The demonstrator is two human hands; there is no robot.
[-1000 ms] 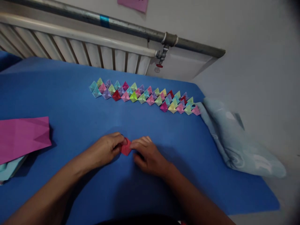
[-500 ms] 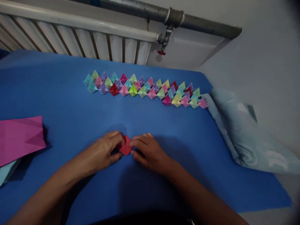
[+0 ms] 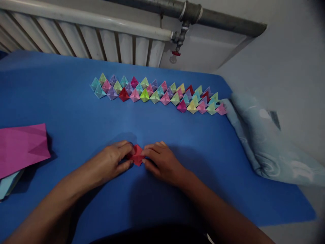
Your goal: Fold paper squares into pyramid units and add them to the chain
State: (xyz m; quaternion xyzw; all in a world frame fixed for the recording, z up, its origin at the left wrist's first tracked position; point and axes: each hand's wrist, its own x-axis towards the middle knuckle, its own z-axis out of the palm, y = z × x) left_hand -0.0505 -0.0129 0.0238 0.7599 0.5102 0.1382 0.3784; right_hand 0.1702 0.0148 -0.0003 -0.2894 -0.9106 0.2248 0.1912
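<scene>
A small folded red paper (image 3: 137,156) lies between my two hands above the blue surface (image 3: 106,125). My left hand (image 3: 115,157) pinches its left side between thumb and fingers. On the right side, my right hand (image 3: 161,161) grips the corner with thumb and forefinger. Beyond them, several small folded paper pieces in many colours, such as a bright green one (image 3: 144,96) and a dark red one (image 3: 124,94), stand close together in staggered rows.
At the left edge lies a magenta sheet (image 3: 22,147) over light blue paper (image 3: 9,184). A pale blue-green folded blanket (image 3: 264,145) rests at the right. Behind the surface are a white radiator (image 3: 88,39), a metal pipe (image 3: 228,22) and a red-handled valve (image 3: 176,53).
The view has shifted slightly. Both hands keep their hold on the red paper, whose outline now looks a little narrower and more folded.
</scene>
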